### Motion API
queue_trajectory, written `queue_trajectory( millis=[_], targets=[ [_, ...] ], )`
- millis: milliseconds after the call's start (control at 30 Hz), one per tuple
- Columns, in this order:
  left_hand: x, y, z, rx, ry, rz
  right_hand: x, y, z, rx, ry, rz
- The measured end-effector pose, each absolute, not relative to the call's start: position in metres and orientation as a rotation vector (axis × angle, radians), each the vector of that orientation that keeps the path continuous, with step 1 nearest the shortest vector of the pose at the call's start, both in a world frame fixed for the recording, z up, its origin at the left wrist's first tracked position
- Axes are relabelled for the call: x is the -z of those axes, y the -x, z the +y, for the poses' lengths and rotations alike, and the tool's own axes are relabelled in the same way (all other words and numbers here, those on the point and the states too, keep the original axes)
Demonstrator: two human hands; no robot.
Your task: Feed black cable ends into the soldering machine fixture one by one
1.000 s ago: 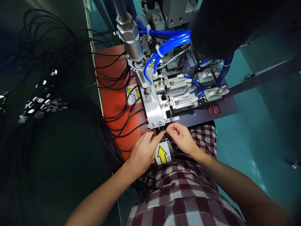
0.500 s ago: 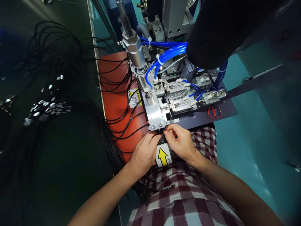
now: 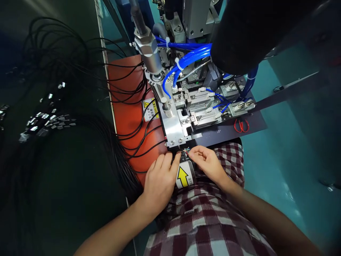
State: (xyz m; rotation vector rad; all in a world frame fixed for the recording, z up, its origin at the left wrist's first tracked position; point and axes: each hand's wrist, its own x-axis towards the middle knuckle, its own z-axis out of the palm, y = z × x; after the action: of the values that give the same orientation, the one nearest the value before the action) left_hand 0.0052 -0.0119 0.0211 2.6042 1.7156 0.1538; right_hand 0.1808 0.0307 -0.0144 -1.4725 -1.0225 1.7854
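In the head view my left hand (image 3: pixel 161 174) rests at the machine's front edge with fingers bent. Its index fingertip presses beside a small black fixture (image 3: pixel 183 156); whatever lies beneath the fingers is hidden. Thin coloured wires (image 3: pixel 186 150), some red and some pale, stick out over the fixture. My right hand (image 3: pixel 207 163) pinches at their right ends between thumb and fingertips. Just beyond the fingertips is the machine's metal plate (image 3: pixel 173 129). A white label with a yellow arrow (image 3: pixel 182 176) lies between my hands, on the near side.
Black cables (image 3: pixel 114 156) cross the red board (image 3: pixel 125 117) at left, with silvery ends (image 3: pixel 49 122) bunched beyond. Red-handled scissors (image 3: pixel 241 125) lie at right. Blue air tubes (image 3: pixel 194 57) and a dark column (image 3: pixel 239 35) rise over the machine.
My right hand has drawn slightly right and down, away from my left fingertips. The coloured wires now show between the hands. My left index finger has straightened, and the view has shifted a little.
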Motion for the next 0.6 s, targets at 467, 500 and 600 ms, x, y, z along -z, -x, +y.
queue_trajectory(
  millis=[467, 500, 600],
  targets=[
    [-0.013, 0.004, -0.006, -0.214, -2.556, 1.685, 0.001, -0.183, 0.030, -1.009, 1.502, -1.920],
    [-0.013, 0.003, -0.007, -0.193, -2.552, 1.698, 0.004, -0.183, 0.031, -1.148, 1.505, -1.820],
    [-0.014, 0.003, -0.008, -0.132, -2.539, 1.766, 0.015, -0.185, 0.037, -1.649, 1.442, -1.399]
  ],
)
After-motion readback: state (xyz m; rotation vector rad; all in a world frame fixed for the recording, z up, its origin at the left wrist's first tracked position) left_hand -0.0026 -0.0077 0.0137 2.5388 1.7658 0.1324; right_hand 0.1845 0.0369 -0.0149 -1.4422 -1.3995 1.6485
